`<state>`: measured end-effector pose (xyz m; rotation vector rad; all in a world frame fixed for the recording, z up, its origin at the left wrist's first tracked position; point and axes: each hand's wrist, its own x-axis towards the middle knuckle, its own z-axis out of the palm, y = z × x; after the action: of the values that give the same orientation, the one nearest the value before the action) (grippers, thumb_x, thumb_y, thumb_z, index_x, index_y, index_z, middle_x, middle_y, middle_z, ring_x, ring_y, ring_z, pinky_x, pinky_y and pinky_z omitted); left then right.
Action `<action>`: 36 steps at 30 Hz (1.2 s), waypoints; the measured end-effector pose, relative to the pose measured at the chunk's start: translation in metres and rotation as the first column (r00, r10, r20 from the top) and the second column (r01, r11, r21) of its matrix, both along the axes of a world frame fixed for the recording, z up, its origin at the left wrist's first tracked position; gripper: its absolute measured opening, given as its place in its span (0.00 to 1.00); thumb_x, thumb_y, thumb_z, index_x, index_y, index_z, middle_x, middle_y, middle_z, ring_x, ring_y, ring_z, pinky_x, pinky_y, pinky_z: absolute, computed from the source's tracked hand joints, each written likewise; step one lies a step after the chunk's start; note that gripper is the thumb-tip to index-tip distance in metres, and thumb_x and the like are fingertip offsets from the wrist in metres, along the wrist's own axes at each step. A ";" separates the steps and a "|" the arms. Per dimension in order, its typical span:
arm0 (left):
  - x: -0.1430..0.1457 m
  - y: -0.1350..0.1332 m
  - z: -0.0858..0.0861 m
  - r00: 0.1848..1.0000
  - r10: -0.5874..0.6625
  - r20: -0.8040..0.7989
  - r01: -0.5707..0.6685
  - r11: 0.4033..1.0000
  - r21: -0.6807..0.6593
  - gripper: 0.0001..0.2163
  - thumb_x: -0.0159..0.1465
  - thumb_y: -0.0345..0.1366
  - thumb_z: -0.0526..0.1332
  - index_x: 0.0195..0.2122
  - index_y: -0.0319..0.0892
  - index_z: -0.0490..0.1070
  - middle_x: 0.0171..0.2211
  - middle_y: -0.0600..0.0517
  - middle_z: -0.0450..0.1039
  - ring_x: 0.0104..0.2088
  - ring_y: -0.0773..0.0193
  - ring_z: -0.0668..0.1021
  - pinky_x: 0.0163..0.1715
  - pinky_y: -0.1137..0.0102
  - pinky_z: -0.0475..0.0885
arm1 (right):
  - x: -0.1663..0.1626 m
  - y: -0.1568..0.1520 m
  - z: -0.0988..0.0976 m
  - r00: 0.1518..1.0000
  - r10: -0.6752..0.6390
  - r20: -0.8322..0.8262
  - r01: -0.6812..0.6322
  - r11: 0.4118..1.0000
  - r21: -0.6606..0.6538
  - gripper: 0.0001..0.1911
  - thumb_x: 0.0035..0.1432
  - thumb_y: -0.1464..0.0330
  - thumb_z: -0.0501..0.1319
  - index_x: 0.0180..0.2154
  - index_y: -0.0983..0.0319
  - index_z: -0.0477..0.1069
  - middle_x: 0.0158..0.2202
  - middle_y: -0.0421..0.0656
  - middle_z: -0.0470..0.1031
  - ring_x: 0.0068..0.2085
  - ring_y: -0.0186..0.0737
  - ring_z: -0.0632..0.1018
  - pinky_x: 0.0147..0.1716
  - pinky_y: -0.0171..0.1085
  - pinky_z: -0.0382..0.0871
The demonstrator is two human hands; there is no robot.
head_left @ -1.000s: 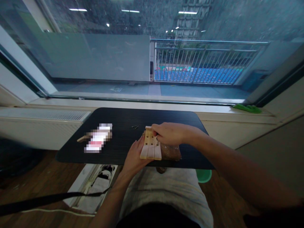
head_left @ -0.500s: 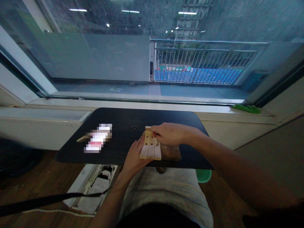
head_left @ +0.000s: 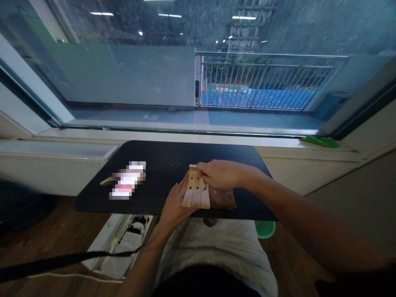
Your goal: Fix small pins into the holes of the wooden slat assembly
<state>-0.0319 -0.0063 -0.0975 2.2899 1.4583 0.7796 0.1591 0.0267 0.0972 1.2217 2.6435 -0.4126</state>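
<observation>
A pale slatted wooden piece (head_left: 196,199) with several dark holes lies near the table's front edge. My left hand (head_left: 177,201) grips it along its left side, the fingers partly hidden behind it. Over its upper right part, my right hand (head_left: 218,173) is closed, with thumb and fingers pressed together. What that hand pinches, if anything, is hidden. Beside and partly under the wood is a brown block (head_left: 222,199) with a shiny surface. Two small screws or nails (head_left: 175,166) lie farther back on the table.
The black table (head_left: 154,150) stands against a window sill. On its left lie a blurred-out bright item (head_left: 128,180) and a wooden stick (head_left: 107,181). A green bin (head_left: 265,229) is below on the right, an open white drawer or box (head_left: 102,243) below on the left.
Almost nothing differs. My right fingers have shifted very slightly over the wooden piece; my left hand keeps its hold in the same place.
</observation>
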 end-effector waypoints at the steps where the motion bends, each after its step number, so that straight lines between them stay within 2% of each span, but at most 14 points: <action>1: 0.000 0.000 0.000 1.000 0.000 0.000 0.000 1.000 -0.002 0.45 0.57 0.50 0.70 0.70 0.43 0.50 0.69 0.36 0.61 0.67 0.42 0.67 0.65 0.45 0.61 | 0.000 0.000 -0.001 1.000 0.002 0.004 -0.002 1.000 0.011 0.16 0.71 0.66 0.49 0.51 0.64 0.71 0.43 0.54 0.82 0.41 0.46 0.81 0.35 0.39 0.65; 6: 0.001 0.000 0.002 1.000 0.000 0.005 0.000 1.000 0.000 0.44 0.57 0.51 0.69 0.70 0.43 0.50 0.69 0.36 0.60 0.67 0.42 0.67 0.65 0.45 0.61 | -0.001 0.001 -0.003 0.999 0.009 0.038 -0.011 0.999 0.041 0.17 0.71 0.64 0.49 0.51 0.63 0.71 0.42 0.54 0.82 0.41 0.49 0.81 0.33 0.40 0.64; 11: 0.002 0.000 0.002 1.000 -0.002 0.009 0.002 1.000 0.011 0.45 0.57 0.50 0.70 0.70 0.44 0.50 0.69 0.36 0.60 0.66 0.41 0.68 0.65 0.45 0.61 | 0.001 -0.001 -0.003 0.995 -0.076 0.068 0.068 0.992 0.107 0.19 0.69 0.63 0.49 0.53 0.66 0.68 0.43 0.57 0.81 0.41 0.53 0.81 0.33 0.43 0.65; 16: 0.003 -0.001 0.004 1.000 -0.009 0.022 0.008 1.000 0.024 0.45 0.56 0.49 0.70 0.70 0.44 0.50 0.68 0.36 0.61 0.67 0.42 0.67 0.65 0.46 0.61 | 0.003 0.001 -0.009 0.999 -0.007 -0.039 0.008 0.999 0.033 0.17 0.68 0.65 0.49 0.51 0.67 0.69 0.47 0.58 0.79 0.43 0.50 0.80 0.36 0.42 0.67; 22: 0.002 0.000 0.004 1.000 -0.006 0.027 0.006 1.000 0.006 0.45 0.55 0.47 0.71 0.70 0.42 0.52 0.68 0.36 0.62 0.67 0.43 0.67 0.65 0.46 0.61 | 0.003 0.003 -0.009 0.998 -0.023 -0.062 0.022 0.999 -0.031 0.16 0.66 0.67 0.50 0.50 0.67 0.69 0.44 0.57 0.80 0.40 0.46 0.80 0.34 0.40 0.64; 29: 0.003 -0.001 0.005 1.000 -0.003 0.009 0.003 1.000 0.011 0.46 0.56 0.47 0.71 0.70 0.44 0.50 0.68 0.35 0.61 0.68 0.43 0.66 0.65 0.46 0.61 | 0.003 0.000 -0.003 1.000 -0.015 -0.011 0.015 1.000 -0.013 0.16 0.67 0.66 0.50 0.50 0.66 0.70 0.43 0.56 0.81 0.40 0.48 0.80 0.34 0.40 0.63; 36: 0.003 0.000 0.003 1.000 -0.010 0.017 0.009 0.999 0.034 0.45 0.56 0.49 0.71 0.70 0.44 0.52 0.68 0.36 0.62 0.66 0.42 0.68 0.64 0.46 0.63 | 0.003 0.001 -0.005 1.000 0.013 -0.025 -0.012 0.999 0.033 0.17 0.68 0.65 0.50 0.50 0.64 0.71 0.42 0.54 0.81 0.39 0.47 0.80 0.34 0.40 0.63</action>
<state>-0.0289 -0.0065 -0.0942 2.3077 1.4363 0.8251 0.1617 0.0276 0.0923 1.2170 2.6876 -0.3869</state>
